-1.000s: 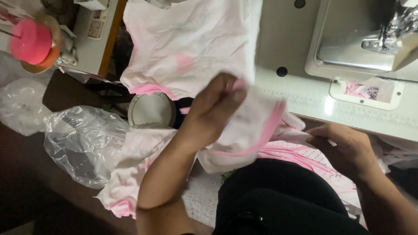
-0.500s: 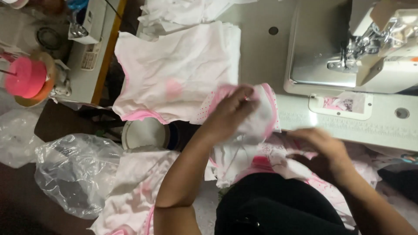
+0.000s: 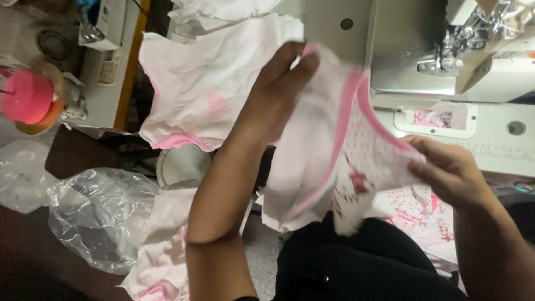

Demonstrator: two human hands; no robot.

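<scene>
At the left edge of the frame a pink round pincushion (image 3: 25, 97) and a crumpled clear plastic bag (image 3: 100, 223) lie well apart from your work. A flat white garment with pink hem (image 3: 206, 95), upper centre, is laid aside, seemingly already handled. Your left hand (image 3: 278, 95) pinches the top of the small white-and-pink dotted knit garment (image 3: 340, 156), held mid-frame above your lap; your right hand (image 3: 451, 173) grips its right edge. It has not reached the grey sewing machine (image 3: 446, 50), upper right; bare bed (image 3: 501, 145) lies below it.
</scene>
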